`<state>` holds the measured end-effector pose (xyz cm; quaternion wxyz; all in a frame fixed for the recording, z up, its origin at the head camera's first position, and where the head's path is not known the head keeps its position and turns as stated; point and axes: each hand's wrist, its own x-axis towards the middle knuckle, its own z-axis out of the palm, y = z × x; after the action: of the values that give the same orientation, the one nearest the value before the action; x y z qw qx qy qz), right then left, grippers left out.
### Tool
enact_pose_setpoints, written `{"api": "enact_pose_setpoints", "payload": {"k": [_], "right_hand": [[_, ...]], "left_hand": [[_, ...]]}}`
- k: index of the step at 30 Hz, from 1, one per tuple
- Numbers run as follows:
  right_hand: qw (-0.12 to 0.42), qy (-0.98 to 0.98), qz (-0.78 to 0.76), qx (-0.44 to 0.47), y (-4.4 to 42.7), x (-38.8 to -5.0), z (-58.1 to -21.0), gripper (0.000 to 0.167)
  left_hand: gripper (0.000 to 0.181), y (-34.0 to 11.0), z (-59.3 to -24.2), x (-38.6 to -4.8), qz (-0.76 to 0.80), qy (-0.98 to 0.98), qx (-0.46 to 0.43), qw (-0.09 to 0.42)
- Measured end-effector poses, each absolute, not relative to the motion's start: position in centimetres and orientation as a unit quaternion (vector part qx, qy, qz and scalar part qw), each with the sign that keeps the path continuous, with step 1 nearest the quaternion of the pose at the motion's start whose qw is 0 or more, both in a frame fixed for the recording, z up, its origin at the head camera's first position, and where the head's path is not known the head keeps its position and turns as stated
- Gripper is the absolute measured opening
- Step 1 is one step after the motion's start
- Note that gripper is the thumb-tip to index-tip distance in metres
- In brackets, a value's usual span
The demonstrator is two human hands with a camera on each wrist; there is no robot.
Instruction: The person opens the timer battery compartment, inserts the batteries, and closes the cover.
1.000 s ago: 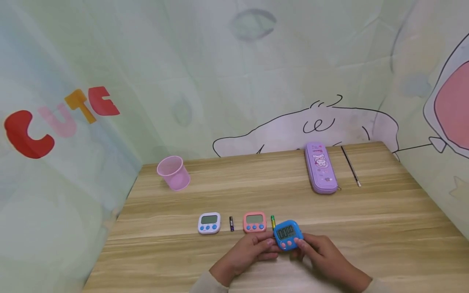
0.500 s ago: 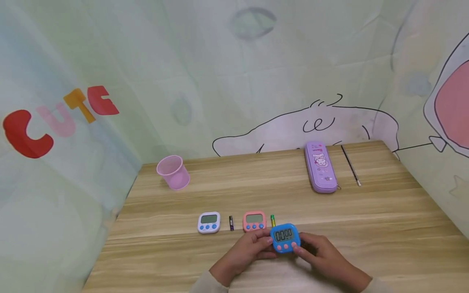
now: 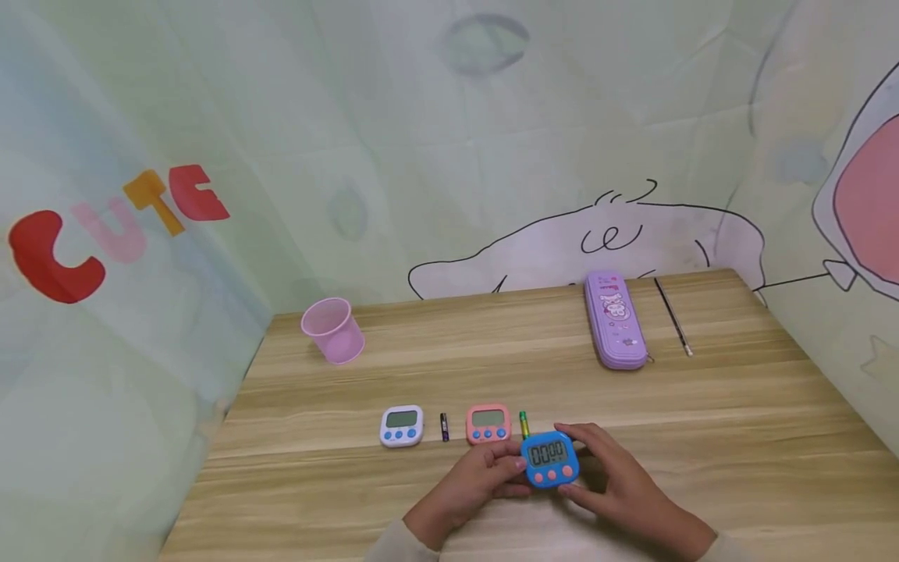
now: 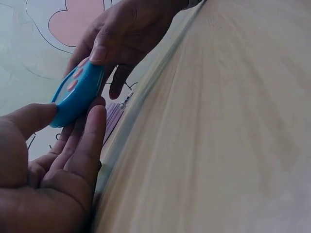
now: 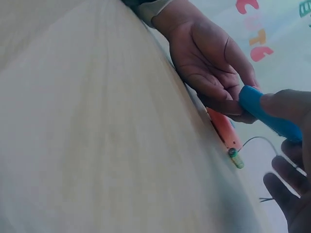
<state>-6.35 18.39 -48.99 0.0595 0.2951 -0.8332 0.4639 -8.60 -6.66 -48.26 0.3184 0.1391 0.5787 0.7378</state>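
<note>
Plainly raised off the table (image 3: 295, 484), a blue timer (image 3: 550, 460) showing all zeros is between the left hand (image 3: 477, 480) and the right hand (image 3: 625, 492). The left pinches one edge between thumb and fingers; the right grips the opposite side. Just beyond the left hand's fingers lie a coral timer (image 3: 488, 425) and a green-yellow battery (image 3: 524, 424); farther to that hand's left, a dark battery (image 3: 444, 428) and a white timer (image 3: 402, 426). Well past the left hand stands a pink cup (image 3: 340, 341); past the right, a purple case (image 3: 616, 321) and a pencil (image 3: 673, 316).
</note>
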Motion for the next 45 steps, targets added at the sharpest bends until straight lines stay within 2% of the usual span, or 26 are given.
{"api": "enact_pose_setpoints", "payload": {"k": [6, 19, 28, 37, 45], "right_hand": [[0.104, -0.861, 0.376, 0.326, 18.8, -6.7, -47.6, 0.076], [0.132, -0.857, 0.321, 0.380, 18.9, -8.2, -45.3, 0.077], [0.080, -0.856, 0.387, 0.334, 20.4, -9.6, -44.3, 0.069], [0.061, -0.881, 0.389, 0.262, 24.3, -11.9, -44.9, 0.067], [0.013, -0.896, 0.364, 0.252, 26.7, -12.9, -46.0, 0.065]], "left_hand": [[0.040, -6.9, -47.7, -8.7, 0.725, 0.601, 0.137, 0.307], [0.034, -7.2, -45.9, -9.5, 0.641, 0.701, 0.169, 0.262], [0.038, -7.7, -44.2, -10.6, 0.537, 0.779, 0.249, 0.208], [0.057, -8.9, -43.8, -12.0, 0.372, 0.887, 0.258, 0.090], [0.078, -9.5, -44.8, -12.3, 0.338, 0.910, 0.218, 0.098]]}}
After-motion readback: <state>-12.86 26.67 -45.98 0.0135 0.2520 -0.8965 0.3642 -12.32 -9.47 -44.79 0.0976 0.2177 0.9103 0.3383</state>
